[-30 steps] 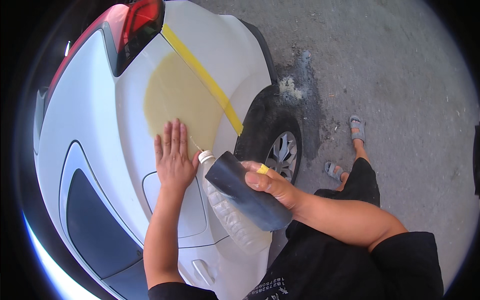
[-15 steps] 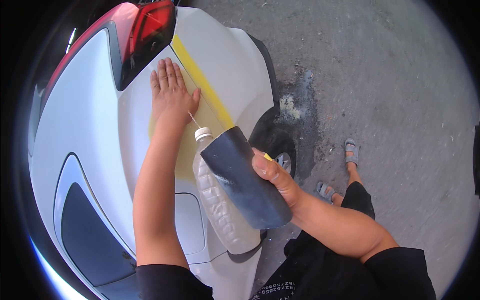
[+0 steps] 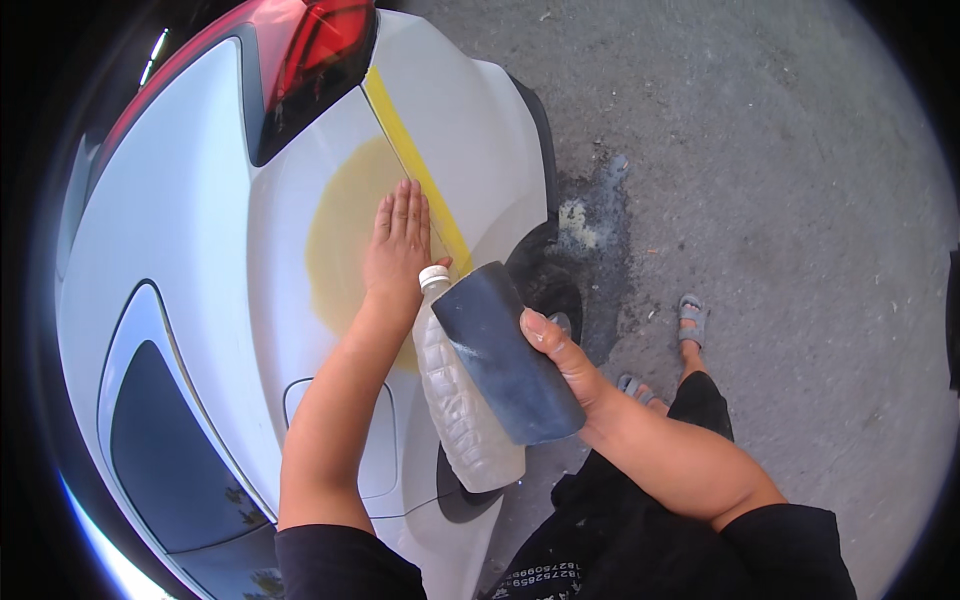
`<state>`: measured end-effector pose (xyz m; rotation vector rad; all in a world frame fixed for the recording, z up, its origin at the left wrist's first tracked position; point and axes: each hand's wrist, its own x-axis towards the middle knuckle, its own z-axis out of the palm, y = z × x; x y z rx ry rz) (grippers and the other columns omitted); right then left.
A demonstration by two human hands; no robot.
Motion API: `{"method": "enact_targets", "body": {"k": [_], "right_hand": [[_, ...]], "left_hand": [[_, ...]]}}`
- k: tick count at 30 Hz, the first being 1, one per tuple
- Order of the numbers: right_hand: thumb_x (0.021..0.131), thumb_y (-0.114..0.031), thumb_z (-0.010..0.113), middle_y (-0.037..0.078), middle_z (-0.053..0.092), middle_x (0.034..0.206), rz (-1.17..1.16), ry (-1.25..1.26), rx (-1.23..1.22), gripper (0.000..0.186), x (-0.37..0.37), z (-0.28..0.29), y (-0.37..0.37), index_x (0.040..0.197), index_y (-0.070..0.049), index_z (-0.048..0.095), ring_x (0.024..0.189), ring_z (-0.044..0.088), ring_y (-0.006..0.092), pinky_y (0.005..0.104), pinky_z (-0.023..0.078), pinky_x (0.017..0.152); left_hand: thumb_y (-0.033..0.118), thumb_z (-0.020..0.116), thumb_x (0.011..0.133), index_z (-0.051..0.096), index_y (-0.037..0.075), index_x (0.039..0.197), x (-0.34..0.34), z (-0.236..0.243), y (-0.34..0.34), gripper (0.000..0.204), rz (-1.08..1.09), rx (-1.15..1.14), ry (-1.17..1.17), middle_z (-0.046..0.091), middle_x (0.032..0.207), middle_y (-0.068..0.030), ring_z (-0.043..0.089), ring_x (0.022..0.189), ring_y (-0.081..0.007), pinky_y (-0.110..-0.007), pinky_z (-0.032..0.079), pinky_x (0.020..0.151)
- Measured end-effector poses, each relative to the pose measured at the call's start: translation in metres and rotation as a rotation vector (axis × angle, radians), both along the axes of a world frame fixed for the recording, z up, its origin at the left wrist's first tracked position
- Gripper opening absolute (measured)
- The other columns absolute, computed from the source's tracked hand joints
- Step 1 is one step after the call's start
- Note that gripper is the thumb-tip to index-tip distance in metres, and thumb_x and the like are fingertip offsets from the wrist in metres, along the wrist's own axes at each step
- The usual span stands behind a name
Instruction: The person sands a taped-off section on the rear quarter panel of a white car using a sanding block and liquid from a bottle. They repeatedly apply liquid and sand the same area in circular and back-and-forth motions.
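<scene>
My left hand lies flat on the car's rear side panel, fingers stretched out, at the edge of a beige filler patch. Alongside it a strip of yellow masking tape runs down the panel seam. In my right hand is a dark, curved sheet of sandpaper together with a clear ribbed plastic bottle with a white cap. The bottle tilts with its cap near my left wrist. My right thumb shows on the sandpaper; the other fingers are hidden behind it.
The white car fills the left side, with a red tail light, a fuel flap and a rear wheel beside the work. Grey ground with a dark wet stain lies to the right. My sandalled feet stand there.
My left hand has slid toward me and rightward along the panel, uncovering more of the beige patch. The thin water jet from the bottle cap no longer shows. The right hand keeps its hold.
</scene>
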<state>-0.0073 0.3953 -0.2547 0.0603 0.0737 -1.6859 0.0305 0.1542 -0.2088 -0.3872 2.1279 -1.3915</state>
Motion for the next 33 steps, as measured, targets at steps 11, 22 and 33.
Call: {"method": "enact_targets", "body": {"k": [11,22,33], "right_hand": [[0.098,-0.05,0.062,0.008,0.064,0.127,-0.032,0.13,-0.135,0.065,-0.016,0.004,-0.007,0.145,-0.007,0.049,0.113,0.065,0.016,0.0343,0.054,0.1],[0.097,-0.048,0.064,0.008,0.066,0.115,0.004,0.095,0.058,0.056,-0.011,0.001,-0.01,0.133,-0.005,0.055,0.102,0.066,0.0149,0.0325,0.056,0.09],[0.099,-0.05,0.061,0.012,0.066,0.131,0.118,0.017,0.057,0.064,-0.016,0.017,-0.006,0.142,-0.004,0.053,0.117,0.065,0.0226,0.0387,0.052,0.103]], "left_hand": [[0.059,0.043,0.099,0.021,0.001,0.161,-0.064,0.055,-0.03,0.088,-0.01,-0.047,0.343,0.015,0.17,-0.0128,0.007,0.159,-0.0265,-0.046,0.002,0.128],[0.034,0.038,0.105,0.019,0.002,0.162,0.024,-0.038,-0.007,0.068,-0.052,-0.039,-0.068,0.011,0.171,-0.0146,0.004,0.158,-0.0324,-0.049,0.001,0.128],[0.035,0.037,0.103,0.029,0.005,0.16,0.068,-0.017,0.029,0.065,-0.101,0.131,-0.219,0.012,0.171,-0.0135,0.005,0.159,-0.0309,-0.049,0.001,0.128]]}}
